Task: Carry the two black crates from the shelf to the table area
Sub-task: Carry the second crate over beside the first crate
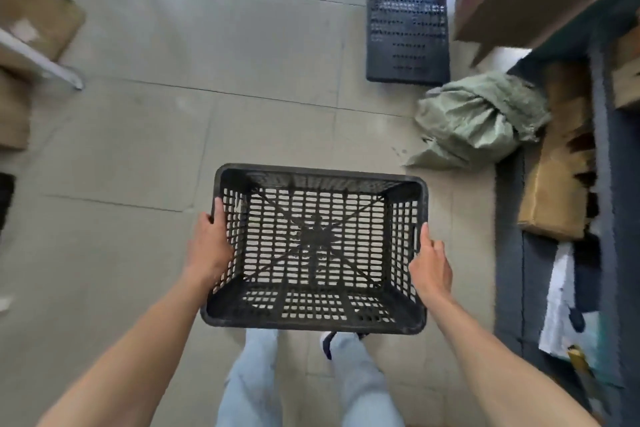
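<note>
I hold an empty black slatted crate (317,314) level in front of my waist, above the tiled floor. My left hand (209,246) grips its left rim, thumb over the edge. On the crate's right rim sits my right hand (431,263), also gripping it. Through the crate's open grid I see the floor and, below its near edge, my legs in light jeans. Whether it is one crate or two nested I cannot tell. No second black crate shows apart from it.
A dark perforated platform trolley (407,24) stands ahead on the right. A green sack (478,118) lies beside a dark shelf (602,149) holding cardboard boxes (554,166) along the right. More cardboard (38,21) and a white table leg (45,64) are at the left.
</note>
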The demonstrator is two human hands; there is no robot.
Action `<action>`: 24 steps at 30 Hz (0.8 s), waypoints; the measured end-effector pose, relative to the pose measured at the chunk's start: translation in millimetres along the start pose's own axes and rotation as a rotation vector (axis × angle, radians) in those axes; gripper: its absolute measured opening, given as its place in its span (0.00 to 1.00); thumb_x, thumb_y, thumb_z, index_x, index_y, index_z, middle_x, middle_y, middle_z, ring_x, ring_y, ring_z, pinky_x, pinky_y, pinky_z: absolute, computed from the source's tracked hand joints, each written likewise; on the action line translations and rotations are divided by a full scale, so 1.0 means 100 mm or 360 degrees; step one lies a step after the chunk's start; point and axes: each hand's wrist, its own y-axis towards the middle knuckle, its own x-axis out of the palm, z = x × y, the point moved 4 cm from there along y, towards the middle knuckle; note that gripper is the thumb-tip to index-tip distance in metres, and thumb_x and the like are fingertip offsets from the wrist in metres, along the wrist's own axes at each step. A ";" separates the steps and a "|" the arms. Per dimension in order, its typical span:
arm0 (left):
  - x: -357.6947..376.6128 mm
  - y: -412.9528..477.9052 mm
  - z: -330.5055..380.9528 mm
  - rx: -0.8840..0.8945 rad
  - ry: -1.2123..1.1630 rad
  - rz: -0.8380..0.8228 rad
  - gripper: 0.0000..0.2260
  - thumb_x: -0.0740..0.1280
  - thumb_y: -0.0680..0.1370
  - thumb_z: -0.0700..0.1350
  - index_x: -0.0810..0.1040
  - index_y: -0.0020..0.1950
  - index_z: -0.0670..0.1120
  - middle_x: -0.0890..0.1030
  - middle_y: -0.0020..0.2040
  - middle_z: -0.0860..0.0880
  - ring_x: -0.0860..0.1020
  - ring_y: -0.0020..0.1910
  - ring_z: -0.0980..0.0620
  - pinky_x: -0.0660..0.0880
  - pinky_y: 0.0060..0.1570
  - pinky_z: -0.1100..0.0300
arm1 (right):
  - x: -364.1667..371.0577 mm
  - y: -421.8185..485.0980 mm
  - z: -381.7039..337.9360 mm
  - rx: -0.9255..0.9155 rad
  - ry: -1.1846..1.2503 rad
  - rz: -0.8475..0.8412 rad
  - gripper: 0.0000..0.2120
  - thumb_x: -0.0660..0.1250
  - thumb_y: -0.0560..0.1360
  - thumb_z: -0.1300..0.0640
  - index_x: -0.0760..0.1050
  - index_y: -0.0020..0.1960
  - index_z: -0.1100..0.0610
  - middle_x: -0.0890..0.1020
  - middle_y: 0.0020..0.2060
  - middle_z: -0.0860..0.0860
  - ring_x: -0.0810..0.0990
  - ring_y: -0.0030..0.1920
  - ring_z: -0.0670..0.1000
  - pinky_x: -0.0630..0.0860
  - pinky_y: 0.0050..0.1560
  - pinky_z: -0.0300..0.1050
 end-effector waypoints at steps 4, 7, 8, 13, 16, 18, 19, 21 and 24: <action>-0.38 -0.16 -1.46 -0.0338 -0.0138 0.0014 0.43 0.69 0.73 0.38 0.46 0.80 0.50 0.70 0.55 0.40 0.73 0.44 0.43 0.73 0.45 0.50 | 0.26 -0.38 -1.39 -0.0230 -0.0141 -0.0049 0.35 0.57 0.75 0.66 0.52 0.79 0.48 0.73 0.55 0.57 0.73 0.42 0.56 0.72 0.46 0.52; -0.65 -0.37 -2.56 -0.0558 -0.0251 -0.0002 0.43 0.69 0.73 0.37 0.47 0.80 0.48 0.70 0.58 0.40 0.74 0.46 0.43 0.73 0.46 0.50 | 0.54 -0.77 -2.52 -0.0419 -0.0225 -0.0055 0.35 0.57 0.74 0.66 0.53 0.77 0.46 0.73 0.52 0.55 0.74 0.42 0.56 0.73 0.47 0.52; -0.74 -0.45 -2.93 -0.0632 -0.0294 0.0011 0.43 0.69 0.73 0.37 0.47 0.80 0.48 0.70 0.59 0.40 0.75 0.47 0.43 0.74 0.47 0.49 | 0.65 -0.92 -2.91 -0.0503 -0.0248 -0.0069 0.34 0.57 0.74 0.66 0.55 0.76 0.46 0.73 0.50 0.55 0.75 0.41 0.56 0.74 0.46 0.53; -1.06 -0.96 -4.63 -0.1021 -0.0448 0.0086 0.43 0.69 0.73 0.37 0.47 0.80 0.49 0.70 0.60 0.39 0.75 0.47 0.44 0.75 0.46 0.50 | 1.32 -1.73 -4.70 -0.0928 -0.0403 -0.0168 0.27 0.59 0.74 0.64 0.60 0.70 0.45 0.73 0.47 0.55 0.76 0.38 0.57 0.77 0.43 0.55; -1.19 -1.25 -5.52 -0.1242 -0.0518 0.0129 0.42 0.69 0.73 0.37 0.46 0.80 0.49 0.71 0.60 0.39 0.75 0.45 0.44 0.75 0.43 0.50 | 1.79 -2.21 -5.68 -0.1171 -0.0516 -0.0257 0.30 0.59 0.74 0.62 0.58 0.73 0.45 0.75 0.52 0.57 0.78 0.42 0.60 0.74 0.43 0.53; -1.23 -1.42 -6.06 -0.1365 -0.0573 0.0155 0.43 0.70 0.74 0.38 0.46 0.80 0.50 0.71 0.60 0.39 0.76 0.44 0.45 0.76 0.41 0.51 | 2.10 -2.53 -6.30 -0.1302 -0.0577 -0.0300 0.33 0.60 0.74 0.63 0.56 0.76 0.46 0.74 0.55 0.58 0.79 0.47 0.62 0.73 0.44 0.53; -1.24 -1.51 -6.31 -0.1427 -0.0600 0.0155 0.44 0.71 0.73 0.39 0.46 0.80 0.50 0.71 0.60 0.40 0.76 0.43 0.46 0.77 0.40 0.51 | 2.26 -2.69 -6.59 -0.1357 -0.0600 -0.0320 0.34 0.59 0.74 0.63 0.56 0.76 0.46 0.74 0.56 0.58 0.79 0.48 0.62 0.74 0.46 0.53; -1.28 -1.65 -6.79 -0.1554 -0.0654 0.0157 0.44 0.71 0.74 0.39 0.46 0.80 0.51 0.71 0.59 0.40 0.76 0.40 0.49 0.77 0.36 0.54 | 2.56 -3.01 -7.14 -0.1450 -0.0643 -0.0360 0.33 0.58 0.74 0.63 0.56 0.77 0.46 0.74 0.57 0.58 0.79 0.50 0.63 0.74 0.47 0.54; -1.38 -1.77 -7.48 -0.1718 -0.0739 0.0165 0.41 0.69 0.75 0.39 0.47 0.80 0.51 0.71 0.59 0.41 0.75 0.37 0.50 0.72 0.32 0.58 | 3.04 -3.45 -7.97 -0.1585 -0.0684 -0.0421 0.33 0.57 0.75 0.63 0.56 0.77 0.47 0.74 0.58 0.59 0.79 0.51 0.64 0.75 0.48 0.55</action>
